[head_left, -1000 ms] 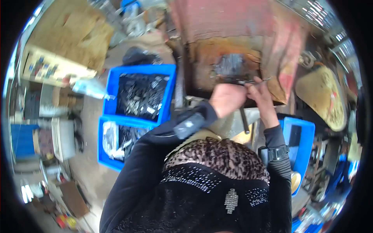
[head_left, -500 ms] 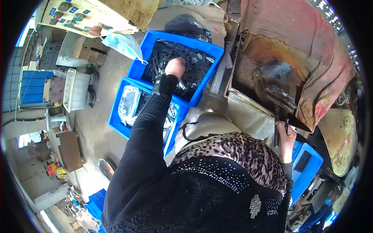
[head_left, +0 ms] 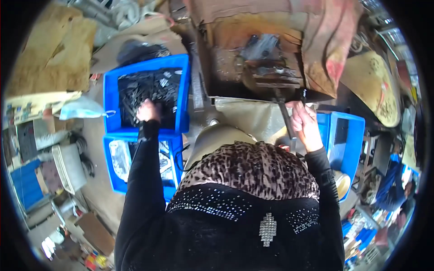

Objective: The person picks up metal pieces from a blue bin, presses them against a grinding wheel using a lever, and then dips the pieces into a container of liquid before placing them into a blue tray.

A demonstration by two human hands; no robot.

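My left hand [head_left: 148, 111] is down in the far-left blue crate [head_left: 181, 86], over a heap of dark flat metal strips [head_left: 147, 90]. Its fingers look curled in among the pieces; blur hides what they hold. My right hand [head_left: 305, 123] is raised at the front edge of an open, stained box-like enclosure [head_left: 253, 97]. Thumb and fingers are closed on a thin dark strip [head_left: 304, 95], which points up and away from me. Just left of that hand, a dark metal bar [head_left: 285, 116] sticks out from the enclosure toward me.
A nearer blue crate [head_left: 108, 158] holds a clear plastic box and pieces. Another blue crate [head_left: 355, 135] stands right of my right hand. A reddish cloth [head_left: 332, 40] drapes the enclosure. A face mask [head_left: 81, 109] hangs at the left, near a worn board [head_left: 54, 54].
My view has swung right, so crates and enclosure appear farther left. My left hand stays in the crate of strips. My right hand, still pinching the thin strip, has risen toward the enclosure's edge.
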